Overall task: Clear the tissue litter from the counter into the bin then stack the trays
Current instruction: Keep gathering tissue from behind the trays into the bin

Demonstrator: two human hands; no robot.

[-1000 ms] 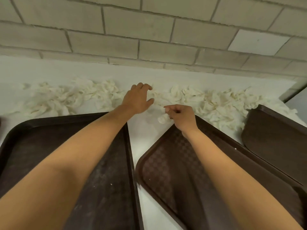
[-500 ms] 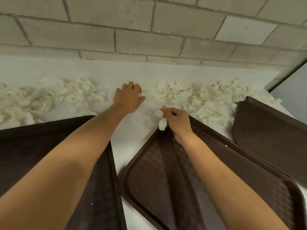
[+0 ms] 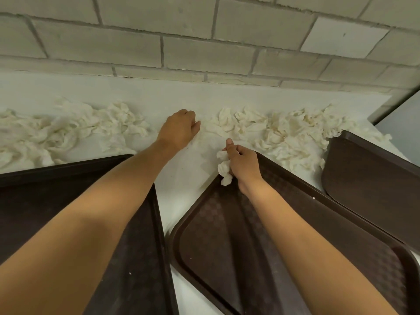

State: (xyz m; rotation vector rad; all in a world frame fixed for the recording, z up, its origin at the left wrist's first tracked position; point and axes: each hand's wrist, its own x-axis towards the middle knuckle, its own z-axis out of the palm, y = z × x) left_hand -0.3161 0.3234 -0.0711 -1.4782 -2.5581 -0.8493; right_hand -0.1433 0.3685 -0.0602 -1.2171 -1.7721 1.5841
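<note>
Left hand sits curled, knuckles up, on the white counter amid the tissue litter; I cannot tell whether it holds anything. Right hand grips a crumpled tissue wad over the middle brown tray, at its far corner.

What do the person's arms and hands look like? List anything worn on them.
Both arms are bare: no sleeve shows on the left forearm or right forearm up to the frame edge. The left hand and right hand wear no gloves; no watch, bracelet or ring is visible.
</note>
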